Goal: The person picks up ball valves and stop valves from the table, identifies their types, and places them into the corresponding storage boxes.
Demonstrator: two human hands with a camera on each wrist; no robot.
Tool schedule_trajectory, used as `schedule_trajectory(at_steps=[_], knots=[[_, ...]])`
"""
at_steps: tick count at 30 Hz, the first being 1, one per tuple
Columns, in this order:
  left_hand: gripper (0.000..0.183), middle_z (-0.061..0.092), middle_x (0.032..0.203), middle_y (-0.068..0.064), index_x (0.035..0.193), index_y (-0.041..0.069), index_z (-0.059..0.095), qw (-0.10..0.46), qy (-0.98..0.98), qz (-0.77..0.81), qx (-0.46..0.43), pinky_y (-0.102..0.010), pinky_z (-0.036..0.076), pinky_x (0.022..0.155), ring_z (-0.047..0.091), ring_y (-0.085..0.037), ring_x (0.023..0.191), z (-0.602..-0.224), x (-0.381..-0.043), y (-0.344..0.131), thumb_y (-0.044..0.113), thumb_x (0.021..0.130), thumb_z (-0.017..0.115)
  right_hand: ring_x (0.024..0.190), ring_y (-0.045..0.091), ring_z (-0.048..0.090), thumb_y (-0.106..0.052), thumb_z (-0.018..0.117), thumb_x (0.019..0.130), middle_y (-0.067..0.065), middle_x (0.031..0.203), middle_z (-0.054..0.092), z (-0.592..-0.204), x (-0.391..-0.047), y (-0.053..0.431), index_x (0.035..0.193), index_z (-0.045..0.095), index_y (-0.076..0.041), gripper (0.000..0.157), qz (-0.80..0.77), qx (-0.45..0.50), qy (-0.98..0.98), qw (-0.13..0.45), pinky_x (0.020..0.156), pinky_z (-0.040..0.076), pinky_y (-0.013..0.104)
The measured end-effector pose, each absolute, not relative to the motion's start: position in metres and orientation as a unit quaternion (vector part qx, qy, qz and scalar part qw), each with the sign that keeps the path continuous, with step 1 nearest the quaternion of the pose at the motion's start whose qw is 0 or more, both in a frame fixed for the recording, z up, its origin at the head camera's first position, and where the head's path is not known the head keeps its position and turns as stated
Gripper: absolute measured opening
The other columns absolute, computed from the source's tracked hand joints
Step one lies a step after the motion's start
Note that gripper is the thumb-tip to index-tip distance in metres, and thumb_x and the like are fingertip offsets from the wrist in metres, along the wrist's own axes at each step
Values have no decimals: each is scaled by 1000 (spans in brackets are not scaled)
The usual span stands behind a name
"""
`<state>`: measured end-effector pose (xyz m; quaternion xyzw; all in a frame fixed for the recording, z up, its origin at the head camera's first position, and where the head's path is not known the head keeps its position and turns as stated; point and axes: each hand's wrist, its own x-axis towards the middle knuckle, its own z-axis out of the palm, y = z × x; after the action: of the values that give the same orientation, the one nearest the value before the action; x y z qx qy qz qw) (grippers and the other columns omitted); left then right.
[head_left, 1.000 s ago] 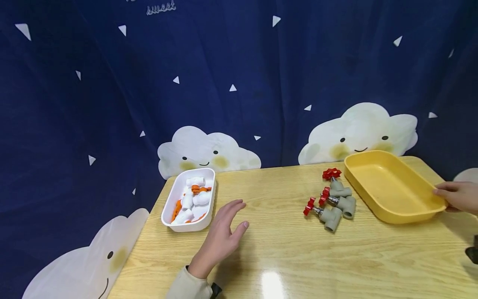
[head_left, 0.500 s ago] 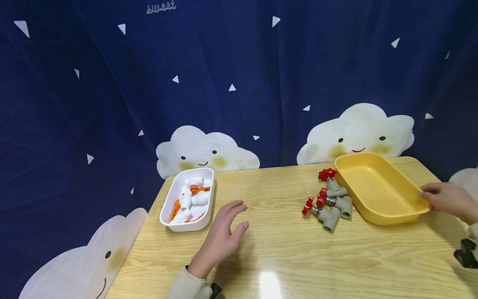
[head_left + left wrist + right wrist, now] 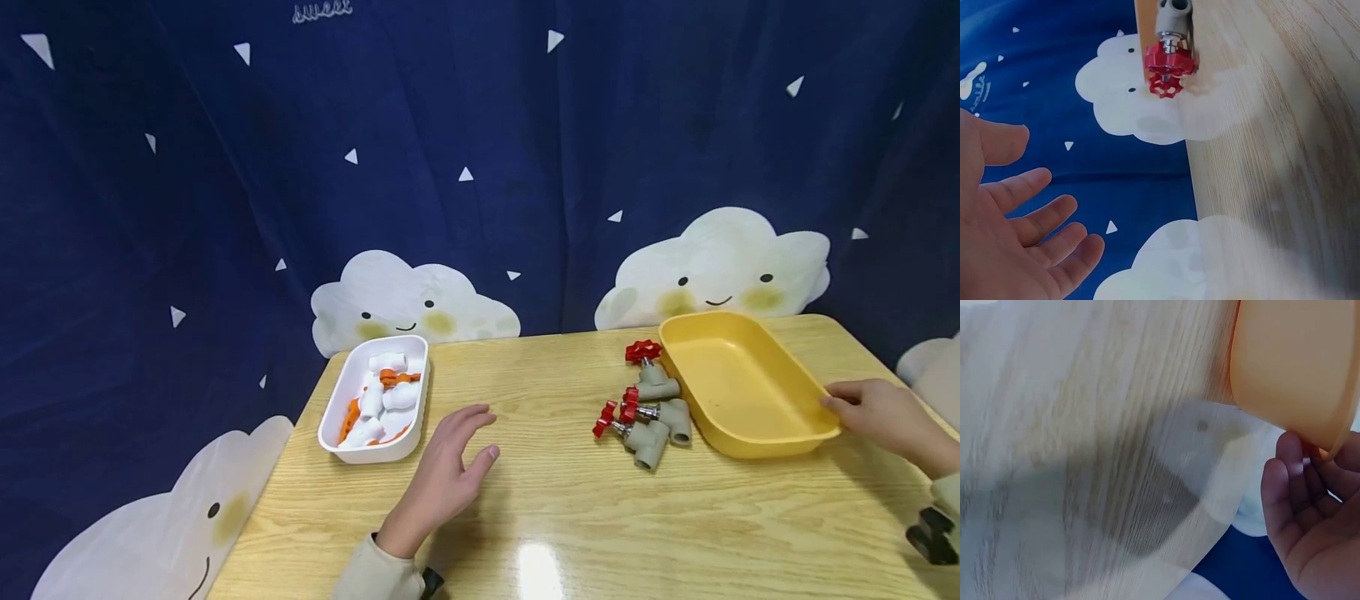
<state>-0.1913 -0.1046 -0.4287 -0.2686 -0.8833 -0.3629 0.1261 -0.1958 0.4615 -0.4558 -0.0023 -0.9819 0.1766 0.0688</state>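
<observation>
Fingers of the right hand (image 3: 885,417) grip the yellow tray (image 3: 738,383) near the table's (image 3: 615,525) back right corner, beside three red-handwheel valves (image 3: 673,417). The left hand (image 3: 446,462), fingers loosely spread, hovers near the white tray (image 3: 386,452).

Left hand (image 3: 1007,240) apart from valves (image 3: 1169,57)

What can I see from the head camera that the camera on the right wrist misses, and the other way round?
Only the head view: the left hand, the white tray with white pieces and orange pieces in it, and three gray valves with red handles.

Only the right wrist view: the palm side of the right hand, with its fingers curled at the edge of the yellow tray.

Both: the right hand, the yellow tray, the wooden table and the blue cloth with white clouds.
</observation>
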Motion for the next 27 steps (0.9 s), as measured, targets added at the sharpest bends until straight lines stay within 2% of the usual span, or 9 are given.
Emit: schedule_trajectory(at_steps=[2, 5, 8, 12, 18, 21, 24, 27], knots=[[39, 57, 141, -9, 128, 7, 62, 127, -884, -362, -269, -51, 41, 110, 49, -30, 135, -429, -191, -106, 16, 91, 67, 59, -5, 42, -15, 62, 95, 12, 73, 68, -458, -195, 456, 105, 65, 16, 33, 175, 10, -981, 81, 54, 39, 22], [39, 57, 140, -8, 128, 8, 62, 128, -885, -359, -267, -50, 41, 111, 49, -29, 135, -429, -191, -107, 16, 91, 67, 61, -2, 43, -18, 62, 96, 12, 75, 69, -458, -196, 448, 106, 66, 16, 35, 172, 17, -982, 79, 55, 39, 23], [38, 58, 140, -8, 128, 8, 62, 128, -887, -356, -265, -50, 41, 111, 49, -29, 135, -430, -191, -108, 16, 91, 67, 61, 5, 46, -18, 60, 97, 7, 73, 68, -458, -197, 439, 108, 65, 16, 36, 186, 16, -981, 56, 55, 38, 24], [38, 58, 140, -8, 128, 7, 62, 123, -888, -356, -263, -51, 41, 111, 49, -30, 135, -432, -191, -110, 17, 92, 66, 61, 4, 47, -16, 59, 98, 4, 74, 67, -457, -197, 427, 107, 66, 15, 33, 203, 22, -978, 35, 54, 39, 25], [38, 57, 141, -7, 129, 8, 62, 116, -890, -357, -258, -50, 41, 111, 49, -28, 135, -431, -190, -112, 17, 92, 66, 63, -3, 45, -21, 64, 96, 1, 77, 67, -453, -193, 417, 95, 72, 0, 22, 197, 50, -979, 24, 56, 40, 22], [38, 57, 141, -7, 129, 9, 62, 115, -892, -354, -256, -50, 41, 111, 49, -28, 135, -431, -190, -113, 18, 92, 66, 62, -2, 45, -26, 57, 101, 0, 76, 61, -447, -190, 417, 98, 68, 0, 28, 222, 46, -974, -20, 55, 40, 21], [38, 56, 142, -7, 129, 9, 62, 112, -893, -355, -252, -51, 41, 111, 49, -28, 136, -430, -189, -114, 18, 93, 66, 66, 4, 50, -30, 45, 106, 3, 83, 62, -438, -193, 423, 114, 60, 11, 45, 258, 24, -962, -91, 57, 44, 22], [38, 56, 142, -7, 130, 9, 62, 102, -894, -359, -248, -52, 41, 111, 48, -29, 136, -430, -189, -116, 18, 93, 66, 76, 10, 57, -33, 38, 108, 13, 96, 65, -427, -206, 434, 129, 46, 20, 57, 282, 1, -945, -164, 64, 51, 26]])
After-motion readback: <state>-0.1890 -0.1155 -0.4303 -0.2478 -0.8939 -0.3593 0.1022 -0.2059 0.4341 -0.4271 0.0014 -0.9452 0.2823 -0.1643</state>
